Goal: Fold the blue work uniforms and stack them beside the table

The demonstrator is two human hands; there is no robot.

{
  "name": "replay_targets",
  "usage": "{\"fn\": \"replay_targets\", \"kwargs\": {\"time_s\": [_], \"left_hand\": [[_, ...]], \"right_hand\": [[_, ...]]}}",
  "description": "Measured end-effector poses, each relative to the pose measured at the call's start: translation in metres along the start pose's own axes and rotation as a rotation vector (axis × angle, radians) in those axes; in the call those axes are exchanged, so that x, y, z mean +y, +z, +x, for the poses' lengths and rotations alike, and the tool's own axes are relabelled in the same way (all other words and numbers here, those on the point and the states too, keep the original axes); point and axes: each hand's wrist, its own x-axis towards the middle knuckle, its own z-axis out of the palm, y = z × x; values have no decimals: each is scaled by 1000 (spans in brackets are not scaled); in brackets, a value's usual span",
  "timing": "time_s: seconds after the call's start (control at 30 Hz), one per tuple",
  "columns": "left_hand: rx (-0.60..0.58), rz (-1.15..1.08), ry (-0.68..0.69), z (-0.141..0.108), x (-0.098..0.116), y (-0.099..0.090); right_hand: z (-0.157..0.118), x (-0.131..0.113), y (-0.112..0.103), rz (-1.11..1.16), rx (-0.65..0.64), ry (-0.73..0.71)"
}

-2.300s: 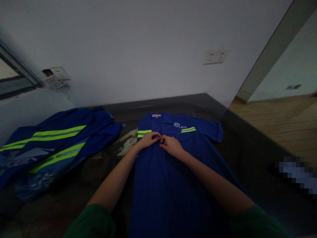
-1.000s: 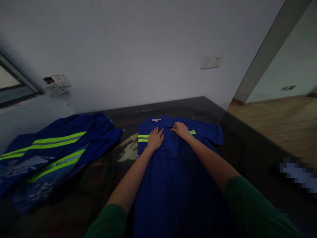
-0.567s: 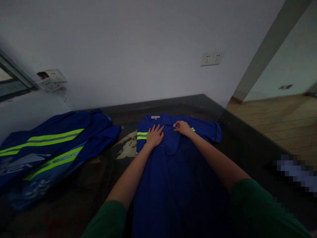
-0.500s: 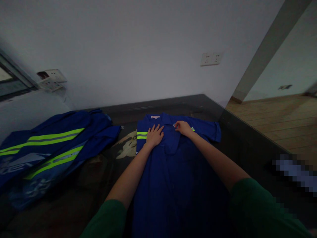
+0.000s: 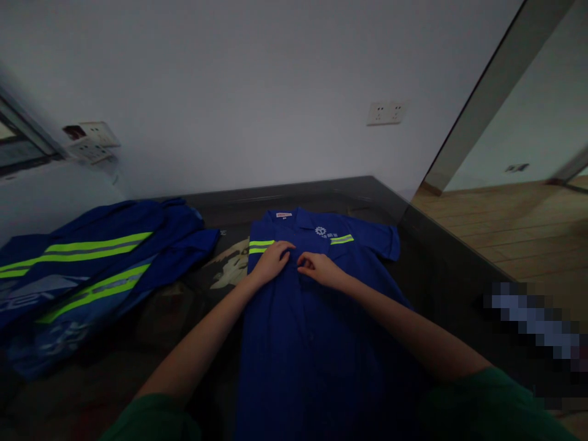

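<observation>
A blue short-sleeved work shirt (image 5: 275, 343) lies front up, its collar away from me. It has yellow-green reflective strips and a white gear emblem on the chest. My left hand (image 5: 273, 260) is at the front opening just below the collar, fingers bent together and closed on the fabric. Close beside it on the right, my right hand (image 5: 320, 269) pinches the shirt's front edge with curled fingers. Whatever lies between the fingertips is too small to make out.
More blue garments with reflective strips (image 5: 98, 248) lie heaped on the left of the dark table (image 5: 362, 190). A wall with sockets (image 5: 386, 113) stands behind it. A pixelated patch covers something at the right, and tiled floor (image 5: 478, 211) shows beyond the table edge.
My right hand has left the chest emblem and come left to the front opening. My left hand, flat on the shirt before, has drawn slightly nearer and bent its fingers.
</observation>
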Motion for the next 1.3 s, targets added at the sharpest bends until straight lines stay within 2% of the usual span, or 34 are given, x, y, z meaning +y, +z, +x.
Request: {"fn": "replay_targets", "kwargs": {"time_s": [0.13,0.27,0.4,0.53,0.73,0.83,0.93,1.07,1.17,1.23,1.3], "left_hand": [[-6,159,-45,-20,-9,0],[-16,321,-85,-21,-13,-1],[-36,426,-159,-21,-9,-3],[-68,467,-190,-23,-6,-5],[-86,483,-199,-23,-6,-6],[-70,484,-200,-24,-9,-5],[-39,483,-200,-25,-9,-7],[-5,467,-163,-26,14,-14],[-75,367,-94,-30,46,-14],[-135,316,-71,-36,62,-10],[-165,309,-82,-43,68,-2]], "right_hand": [[4,-3,12,-2,60,29],[11,-7,21,-84,125,62],[17,-9,21,-20,107,73],[17,-10,18,-50,58,58],[5,-17,20,-308,59,82],[0,-19,26,-429,84,55],[-2,-15,33,-424,149,-10],[3,-2,33,-242,280,-33],[6,8,23,-76,390,-28],[1,10,14,-36,437,-106],[-10,9,11,-74,412,-240]]}}
